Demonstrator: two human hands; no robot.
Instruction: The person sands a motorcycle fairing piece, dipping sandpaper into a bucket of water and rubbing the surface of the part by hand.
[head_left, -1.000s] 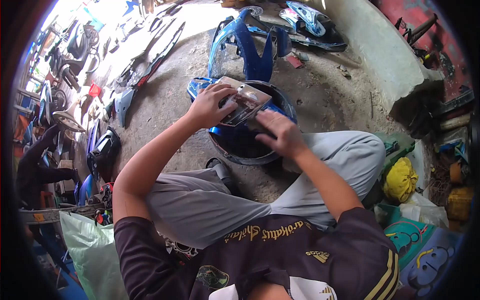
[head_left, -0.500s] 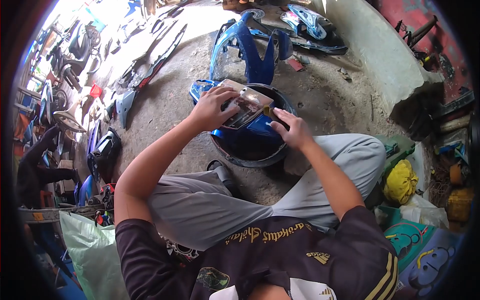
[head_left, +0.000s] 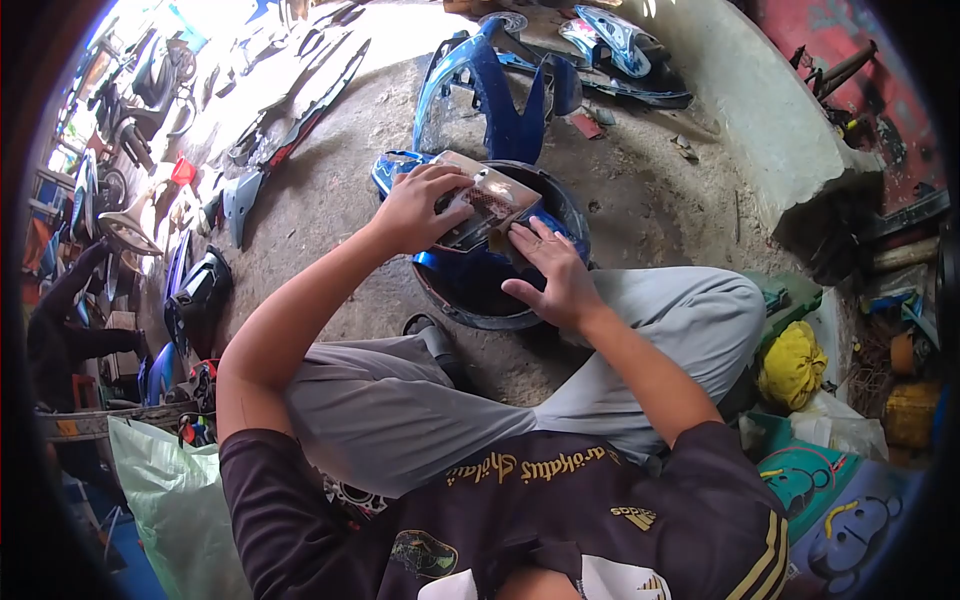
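Note:
A blue plastic motorcycle body panel (head_left: 455,267) rests across a round black tub (head_left: 480,318) between my legs. Set on its upper side is a pale and brownish patch (head_left: 500,192) with a mesh-like texture. My left hand (head_left: 425,207) grips the panel's left part, fingers curled over its top and thumb on the patch. My right hand (head_left: 550,268) presses its fingertips on the panel's right side, over a small yellowish piece (head_left: 497,241) that looks like a folded sheet or pad. The fingers cover most of that piece.
Beyond the tub stands a blue motorcycle fairing (head_left: 490,95). More fairings (head_left: 615,45) lie by the concrete wall (head_left: 790,120). Several body parts and motorcycles crowd the left. A yellow bag (head_left: 793,365) sits at right, a pale green sack (head_left: 180,500) at lower left.
My right hand has slid left and slightly toward me along the panel, the yellowish piece moving with it. My left hand keeps its hold. The whole view has shifted slightly.

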